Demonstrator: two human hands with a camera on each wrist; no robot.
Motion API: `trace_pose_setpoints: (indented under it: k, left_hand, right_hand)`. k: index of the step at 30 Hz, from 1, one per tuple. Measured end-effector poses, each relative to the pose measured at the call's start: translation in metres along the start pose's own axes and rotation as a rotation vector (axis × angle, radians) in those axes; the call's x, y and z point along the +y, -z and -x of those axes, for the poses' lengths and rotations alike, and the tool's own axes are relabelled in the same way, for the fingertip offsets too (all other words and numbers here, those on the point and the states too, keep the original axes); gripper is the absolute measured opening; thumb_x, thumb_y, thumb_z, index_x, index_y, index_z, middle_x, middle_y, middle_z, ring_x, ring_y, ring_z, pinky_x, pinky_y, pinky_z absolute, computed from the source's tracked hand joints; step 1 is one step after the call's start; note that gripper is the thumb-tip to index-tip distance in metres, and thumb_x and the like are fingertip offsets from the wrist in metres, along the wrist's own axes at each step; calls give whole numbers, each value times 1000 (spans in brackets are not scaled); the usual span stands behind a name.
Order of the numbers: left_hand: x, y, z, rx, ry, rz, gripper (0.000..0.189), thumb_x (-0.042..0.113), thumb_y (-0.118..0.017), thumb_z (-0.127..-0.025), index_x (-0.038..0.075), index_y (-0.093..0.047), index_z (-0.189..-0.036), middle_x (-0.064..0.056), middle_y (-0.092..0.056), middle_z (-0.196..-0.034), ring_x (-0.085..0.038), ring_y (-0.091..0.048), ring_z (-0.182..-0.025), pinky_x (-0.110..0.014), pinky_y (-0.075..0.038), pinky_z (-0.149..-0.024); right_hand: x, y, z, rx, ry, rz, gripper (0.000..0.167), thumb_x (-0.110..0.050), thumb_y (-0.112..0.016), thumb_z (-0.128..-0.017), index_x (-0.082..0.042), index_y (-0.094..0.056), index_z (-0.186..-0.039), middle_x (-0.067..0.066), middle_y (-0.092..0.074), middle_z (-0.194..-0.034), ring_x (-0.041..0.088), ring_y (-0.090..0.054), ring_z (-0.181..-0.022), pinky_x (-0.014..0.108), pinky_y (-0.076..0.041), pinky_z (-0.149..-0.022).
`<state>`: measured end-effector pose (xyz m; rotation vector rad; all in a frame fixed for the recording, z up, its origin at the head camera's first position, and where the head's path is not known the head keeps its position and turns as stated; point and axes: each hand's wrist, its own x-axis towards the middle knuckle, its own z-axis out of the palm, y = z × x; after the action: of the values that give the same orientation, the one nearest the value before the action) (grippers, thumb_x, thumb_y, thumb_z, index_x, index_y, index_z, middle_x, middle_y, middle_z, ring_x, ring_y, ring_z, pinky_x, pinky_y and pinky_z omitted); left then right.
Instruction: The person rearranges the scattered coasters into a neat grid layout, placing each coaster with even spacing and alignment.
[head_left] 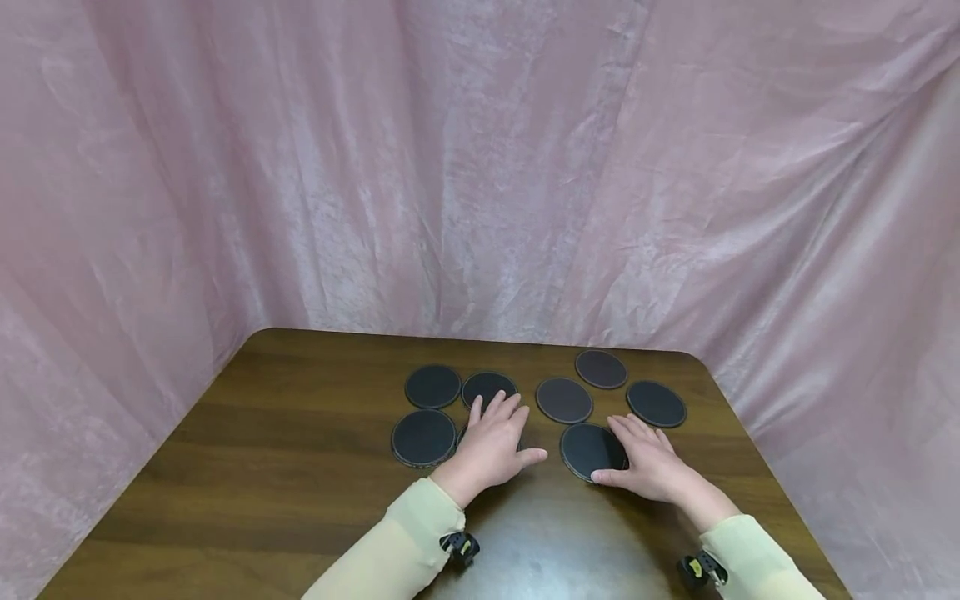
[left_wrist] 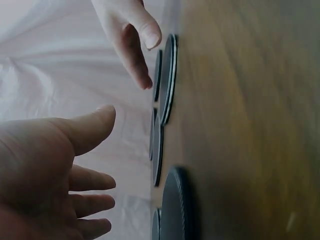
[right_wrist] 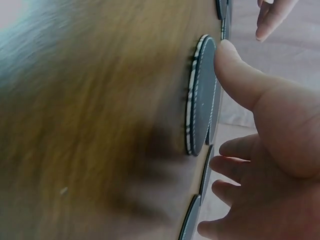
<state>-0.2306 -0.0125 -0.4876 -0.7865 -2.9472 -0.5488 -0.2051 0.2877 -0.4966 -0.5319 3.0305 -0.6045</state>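
Note:
Round black coasters with stitched rims lie flat on the table in two groups. My left hand (head_left: 489, 446) hovers over the left group, fingers spread; in the left wrist view nothing is between its thumb and fingers. Beneath it one coaster is mostly hidden, beside the near-left coaster (head_left: 423, 437), and its fingertips overlap the far coaster (head_left: 487, 387). My right hand (head_left: 648, 462) is held low over the near coaster (head_left: 591, 452) of the right group. Its thumb tip comes right to that coaster's rim (right_wrist: 202, 95), with the other fingers extended past the far side.
Another coaster (head_left: 432, 386) sits at the back of the left group. Behind the right hand are a brownish coaster (head_left: 564, 400), a second one (head_left: 601, 368) near the back edge and a dark one (head_left: 656, 403). Pink curtain (head_left: 450, 167) hangs behind the wooden table (head_left: 262, 467).

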Motion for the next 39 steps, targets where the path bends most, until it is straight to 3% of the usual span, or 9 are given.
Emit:
trace_pose_setpoints:
  k: [12, 22, 27, 32, 35, 39]
  left_hand:
    - [24, -10, 3, 14, -10, -50, 82, 59, -81, -98, 8, -59, -158, -12, -50, -167, -37, -37, -161, -66, -23, -129]
    - [37, -22, -1, 14, -12, -32, 83, 58, -84, -96, 7, -60, -157, -15, -54, -163, -38, -41, -158, -69, -25, -128]
    - [45, -29, -6, 30, -12, -46, 82, 57, -86, -94, 8, -63, -154, -14, -56, -160, -37, -45, -155, -69, -27, -127]
    - [51, -34, -8, 43, -7, -75, 80, 59, -87, -92, 9, -65, -152, -12, -60, -155, -36, -49, -152, -68, -30, -126]
    - [52, -36, -8, 53, -1, -98, 79, 60, -89, -90, 10, -68, -148, -11, -63, -150, -35, -52, -148, -67, -32, -125]
    - [53, -39, -9, 64, 10, -112, 78, 61, -91, -87, 11, -71, -143, -10, -65, -145, -34, -54, -145, -67, -32, -125]
  right_hand:
    - [0, 4, 12, -39, -16, -48, 111, -57, -91, -87, 13, -44, -160, 37, -46, -161, 63, -33, -152, 89, -21, -113]
    - [-3, 5, 11, -78, -58, -11, 107, -53, -93, -87, 11, -46, -159, 34, -47, -162, 59, -33, -155, 86, -22, -117]
    - [13, -6, 10, -31, -11, -32, 107, -61, -88, -89, 12, -49, -156, 36, -50, -157, 59, -34, -154, 89, -22, -113]
    - [30, -18, 7, 28, -16, -23, 113, -72, -87, -82, 9, -54, -154, 33, -54, -154, 59, -38, -151, 88, -24, -112]
    - [35, -22, 5, 50, -19, -6, 110, -69, -91, -80, 8, -58, -151, 31, -57, -152, 58, -40, -150, 88, -26, -112]
    - [19, -8, 7, 20, -43, 17, 101, -56, -97, -80, 8, -60, -149, 30, -57, -151, 57, -41, -150, 86, -28, -114]
